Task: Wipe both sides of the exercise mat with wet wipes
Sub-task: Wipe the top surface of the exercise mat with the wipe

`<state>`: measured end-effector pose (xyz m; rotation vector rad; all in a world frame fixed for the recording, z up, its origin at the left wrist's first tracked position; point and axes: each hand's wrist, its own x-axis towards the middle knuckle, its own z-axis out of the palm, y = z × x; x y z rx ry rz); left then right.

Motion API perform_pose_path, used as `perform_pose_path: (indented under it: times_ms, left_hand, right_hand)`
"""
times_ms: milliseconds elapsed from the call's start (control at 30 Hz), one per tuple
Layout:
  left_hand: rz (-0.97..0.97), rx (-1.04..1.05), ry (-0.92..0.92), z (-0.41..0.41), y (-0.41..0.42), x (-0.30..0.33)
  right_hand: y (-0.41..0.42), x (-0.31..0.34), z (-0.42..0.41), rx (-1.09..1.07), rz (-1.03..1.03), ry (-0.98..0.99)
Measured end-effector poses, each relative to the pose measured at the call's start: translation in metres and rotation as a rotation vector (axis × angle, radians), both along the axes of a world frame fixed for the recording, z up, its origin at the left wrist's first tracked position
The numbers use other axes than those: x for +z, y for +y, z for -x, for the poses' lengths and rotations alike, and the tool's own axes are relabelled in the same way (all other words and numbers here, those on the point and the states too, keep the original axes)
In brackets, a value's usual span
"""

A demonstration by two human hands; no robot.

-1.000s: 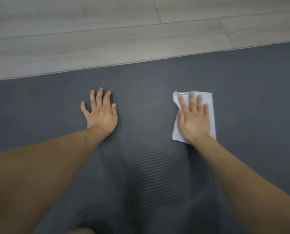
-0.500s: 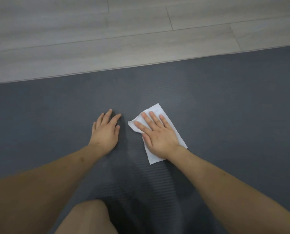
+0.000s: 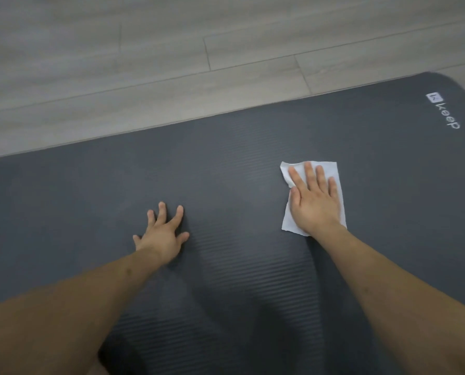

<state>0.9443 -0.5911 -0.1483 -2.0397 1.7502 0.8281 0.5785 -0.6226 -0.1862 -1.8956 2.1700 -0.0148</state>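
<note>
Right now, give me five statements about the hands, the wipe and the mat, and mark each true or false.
1. The right hand presses flat on the white wipe. True.
2. The left hand holds a second wipe. False: it rests bare on the mat, fingers spread.
3. The mat is dark grey and ribbed. True.
4. The wipe is crumpled into a ball. False: it lies spread out under the hand.
5. The printed logo sits near the mat's rounded far-right corner. True.

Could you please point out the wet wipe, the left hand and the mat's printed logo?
wet wipe (image 3: 327, 169): head view, bare top edge.
left hand (image 3: 162, 236): head view, back of hand.
logo (image 3: 445, 111): head view, white lettering.
</note>
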Motion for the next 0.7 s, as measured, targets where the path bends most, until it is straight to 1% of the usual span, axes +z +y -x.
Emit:
perform_pose_path:
  times_ms: [100, 200, 333, 467, 567, 633, 700]
  left_hand:
    - [-0.041, -0.032, -0.003, -0.006, -0.005, 0.000]
    - [-0.003, -0.012, -0.016, -0.004, -0.005, -0.007]
    - [0.024, -0.017, -0.011, -0.004, -0.008, -0.012]
    - [0.036, -0.069, 0.002, -0.009, -0.012, -0.017]
    - [0.072, -0.122, 0.034, -0.023, -0.013, -0.010]
    - [0.157, -0.138, 0.078, -0.041, -0.005, -0.004]
    - [0.296, -0.120, 0.127, -0.064, 0.013, -0.001]
  right_hand:
    - [0.003, -0.001, 0.013, -0.009, -0.003, -0.016]
    - [0.001, -0.003, 0.005, 0.009, 0.015, -0.007]
    - [0.012, -0.002, -0.020, 0.131, 0.009, 0.003]
    - [0.055, -0.005, -0.099, 0.341, 0.028, -0.066]
    - [0.087, -0.005, -0.168, 0.460, 0.022, -0.087]
    - [0.117, -0.004, -0.214, 0.591, 0.018, -0.080]
    - [0.147, -0.005, -0.253, 0.734, 0.022, -0.077]
